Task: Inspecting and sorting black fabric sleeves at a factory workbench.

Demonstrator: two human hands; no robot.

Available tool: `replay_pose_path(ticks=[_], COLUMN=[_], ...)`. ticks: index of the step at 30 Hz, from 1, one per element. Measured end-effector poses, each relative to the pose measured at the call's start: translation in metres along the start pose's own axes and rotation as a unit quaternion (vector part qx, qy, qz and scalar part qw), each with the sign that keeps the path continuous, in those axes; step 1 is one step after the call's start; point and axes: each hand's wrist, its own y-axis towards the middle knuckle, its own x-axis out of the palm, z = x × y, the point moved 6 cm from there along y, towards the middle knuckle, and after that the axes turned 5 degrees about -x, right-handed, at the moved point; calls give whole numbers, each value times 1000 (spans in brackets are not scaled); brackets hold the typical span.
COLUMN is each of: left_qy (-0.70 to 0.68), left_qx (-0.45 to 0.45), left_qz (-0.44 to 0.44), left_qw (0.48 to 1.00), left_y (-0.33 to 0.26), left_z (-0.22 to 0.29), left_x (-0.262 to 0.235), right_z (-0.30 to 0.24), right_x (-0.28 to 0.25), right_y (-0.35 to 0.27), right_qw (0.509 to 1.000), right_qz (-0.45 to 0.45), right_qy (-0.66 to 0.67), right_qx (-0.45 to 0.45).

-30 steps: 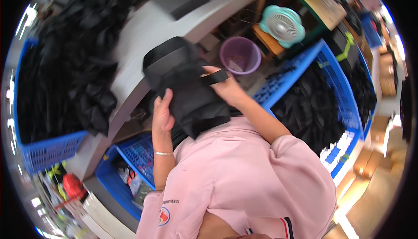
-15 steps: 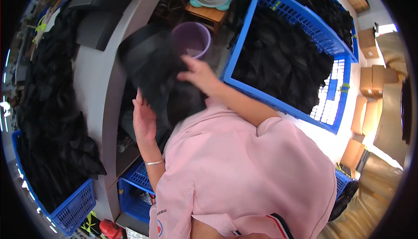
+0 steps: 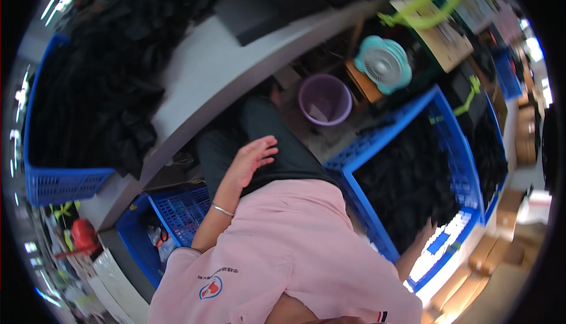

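Note:
My left hand (image 3: 253,158) hovers over my dark trousers (image 3: 268,126), fingers stretched out and slightly apart, with nothing in it. On the right, my right arm reaches to a large blue plastic crate (image 3: 364,211) filled with a heap of black fabric pieces (image 3: 401,182). My right hand (image 3: 425,231) is at the crate's near right part, against the black pieces. Blur and the dark cloth hide its fingers, so whether it grips a piece does not show.
A grey-white table (image 3: 203,67) runs along the left with a black fabric pile (image 3: 100,88) and another blue crate (image 3: 68,187). Ahead stand a purple bucket (image 3: 306,103) and a turquoise fan (image 3: 383,64) on a wooden stool. Below the table edge is a blue basket (image 3: 180,206).
The black fabric piece that was between my hands is out of them. My right hand has swung right to the crate, my left has lowered over my lap, and the view has turned.

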Motion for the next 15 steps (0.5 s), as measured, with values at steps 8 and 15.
replay_pose_path(ticks=[8,15], left_qy=[-18,-17], left_qx=[0,-4], left_qz=[48,46], left_qw=[999,999], left_y=[-1,3], left_z=[-4,-7], left_x=[-38,-65], right_z=[-176,-377], right_x=[265,466], right_y=[-188,-511], right_qw=[880,676], right_qz=[-151,-588], right_qy=[-176,132], right_qx=[-416,-425])
